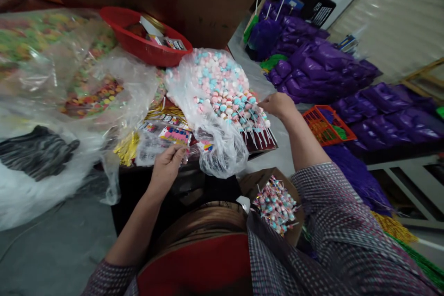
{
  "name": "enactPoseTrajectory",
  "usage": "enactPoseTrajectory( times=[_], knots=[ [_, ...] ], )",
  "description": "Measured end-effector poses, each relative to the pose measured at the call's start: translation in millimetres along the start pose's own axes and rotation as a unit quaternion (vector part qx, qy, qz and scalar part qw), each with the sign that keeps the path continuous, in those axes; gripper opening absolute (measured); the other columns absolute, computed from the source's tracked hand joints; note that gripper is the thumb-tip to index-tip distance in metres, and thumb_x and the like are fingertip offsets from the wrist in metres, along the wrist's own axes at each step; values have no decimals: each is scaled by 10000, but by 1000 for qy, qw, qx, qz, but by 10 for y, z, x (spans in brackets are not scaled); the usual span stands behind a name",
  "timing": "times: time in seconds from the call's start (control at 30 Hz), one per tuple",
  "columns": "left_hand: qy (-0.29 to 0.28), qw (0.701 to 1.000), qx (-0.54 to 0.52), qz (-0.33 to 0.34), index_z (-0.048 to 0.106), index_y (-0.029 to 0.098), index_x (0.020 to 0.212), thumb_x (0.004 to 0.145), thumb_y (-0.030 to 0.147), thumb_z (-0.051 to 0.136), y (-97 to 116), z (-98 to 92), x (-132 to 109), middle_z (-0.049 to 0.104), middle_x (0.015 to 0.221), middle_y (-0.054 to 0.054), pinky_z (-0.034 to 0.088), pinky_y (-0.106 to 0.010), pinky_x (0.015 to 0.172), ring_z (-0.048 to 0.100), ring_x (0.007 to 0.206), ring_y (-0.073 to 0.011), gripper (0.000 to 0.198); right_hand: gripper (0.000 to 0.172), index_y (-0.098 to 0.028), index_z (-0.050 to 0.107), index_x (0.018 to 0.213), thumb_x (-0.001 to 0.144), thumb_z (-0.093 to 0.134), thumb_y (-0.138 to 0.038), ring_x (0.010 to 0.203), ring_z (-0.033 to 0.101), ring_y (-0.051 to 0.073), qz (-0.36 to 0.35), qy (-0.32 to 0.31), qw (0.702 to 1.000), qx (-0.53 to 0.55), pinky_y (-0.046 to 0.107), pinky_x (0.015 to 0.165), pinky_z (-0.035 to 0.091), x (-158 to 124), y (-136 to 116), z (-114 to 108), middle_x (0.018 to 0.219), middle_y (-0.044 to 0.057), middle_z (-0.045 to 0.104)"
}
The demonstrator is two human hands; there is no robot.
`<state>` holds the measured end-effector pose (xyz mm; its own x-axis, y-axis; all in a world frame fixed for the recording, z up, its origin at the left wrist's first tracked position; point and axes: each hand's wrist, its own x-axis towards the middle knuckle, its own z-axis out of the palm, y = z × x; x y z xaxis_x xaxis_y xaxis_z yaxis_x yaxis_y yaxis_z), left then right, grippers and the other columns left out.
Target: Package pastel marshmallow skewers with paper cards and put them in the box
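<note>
My left hand (169, 164) pinches the edge of a small clear printed plastic bag (175, 135) at the table's front edge. More such bags lie in a stack (149, 148) beneath and to the left of it. At the right end of the table, the closed fingertips of my right hand (280, 105) are at the edge of a heap of pink, white and blue candy lollipops (222, 76), seemingly on one lollipop's stick; the fingertips are partly hidden. The heap spills from a clear plastic bag (224, 150), with several white sticks pointing towards me.
Gold twist ties (126, 148) lie by the stacked bags. Behind stands a red basin (149, 51); large bags of gummy candy (93, 97) fill the left. A box of wrapped lollipops (277, 203) sits below right. Purple packs (312, 69) and an orange basket (328, 125) stand farther right.
</note>
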<state>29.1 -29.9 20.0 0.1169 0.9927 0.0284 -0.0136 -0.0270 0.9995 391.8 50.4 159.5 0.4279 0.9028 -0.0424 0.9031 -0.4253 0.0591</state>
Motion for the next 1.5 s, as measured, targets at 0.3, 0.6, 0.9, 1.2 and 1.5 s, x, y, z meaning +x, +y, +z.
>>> enactPoseTrajectory(
  times=[0.3, 0.6, 0.9, 1.2, 1.5],
  knots=[
    [20, 999, -21, 33, 728, 207, 816, 856, 485, 720, -112, -23, 49, 662, 743, 13, 461, -262, 723, 574, 724, -135, 281, 382, -133, 792, 783, 898, 607, -447, 776, 726, 252, 10, -47, 997, 61, 320, 740, 521, 51, -12, 261, 716, 135, 766],
    [55, 991, -122, 10, 726, 213, 786, 772, 566, 809, -129, 20, 51, 657, 768, 13, 486, -244, 694, 565, 730, -124, 362, 295, -81, 776, 992, 848, 528, -148, 1051, 720, 338, 50, 46, 988, 138, 362, 875, 504, -135, -59, 427, 1006, 239, 793],
    [37, 991, -122, 44, 727, 222, 789, 803, 554, 788, -209, -29, 91, 656, 793, -8, 503, -280, 756, 586, 778, -147, 338, 145, -200, 578, 796, 882, 562, -316, 491, 518, 88, 44, 139, 872, 466, 230, 557, 429, -372, 142, 570, 652, -29, 639],
    [13, 988, -131, 74, 720, 232, 753, 824, 536, 780, -122, -22, 96, 644, 774, -11, 489, -291, 725, 573, 752, -149, 318, 382, -208, 632, 740, 706, 840, -526, 488, 495, 56, -74, 61, 747, 658, 198, 503, 390, -1013, 81, 455, 596, -56, 614],
    [-2, 992, -100, 81, 730, 225, 806, 850, 540, 753, -118, -69, 61, 658, 816, -21, 516, -320, 818, 608, 809, -163, 318, 418, -225, 660, 732, 677, 881, -576, 480, 510, 77, -83, -39, 710, 698, 208, 455, 408, -1333, -79, 513, 594, -47, 617]
  ],
)
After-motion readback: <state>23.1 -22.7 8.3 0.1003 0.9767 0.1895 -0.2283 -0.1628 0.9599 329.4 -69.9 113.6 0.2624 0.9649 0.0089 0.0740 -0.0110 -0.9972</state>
